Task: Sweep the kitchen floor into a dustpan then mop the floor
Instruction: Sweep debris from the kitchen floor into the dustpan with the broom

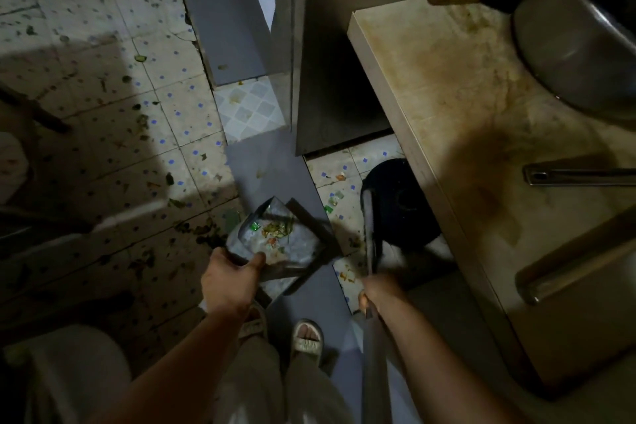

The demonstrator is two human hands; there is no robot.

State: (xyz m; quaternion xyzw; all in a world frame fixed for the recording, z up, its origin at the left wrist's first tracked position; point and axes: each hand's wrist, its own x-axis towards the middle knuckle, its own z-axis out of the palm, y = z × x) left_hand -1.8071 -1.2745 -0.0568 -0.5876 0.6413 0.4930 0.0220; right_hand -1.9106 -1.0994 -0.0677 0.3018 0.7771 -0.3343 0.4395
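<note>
A metal dustpan (299, 244) sits low over the floor ahead of my feet, holding green and orange scraps. My left hand (229, 277) grips its near rim, thumb over the edge. My right hand (377, 296) is curled round a grey broom handle (371, 237) that runs up to a dark broom head (399, 203) under the counter edge. Bits of green and orange litter (335, 200) lie on the tiles between dustpan and broom. More dark scraps (203, 231) are scattered over the spotted tiles to the left.
A stained counter (464, 107) fills the right, bearing a large metal bowl (578, 45) and a metal utensil (578, 175). A steel cabinet (330, 79) stands ahead. A pale rounded object (79, 365) sits at lower left. My sandalled feet (306, 337) are below the dustpan.
</note>
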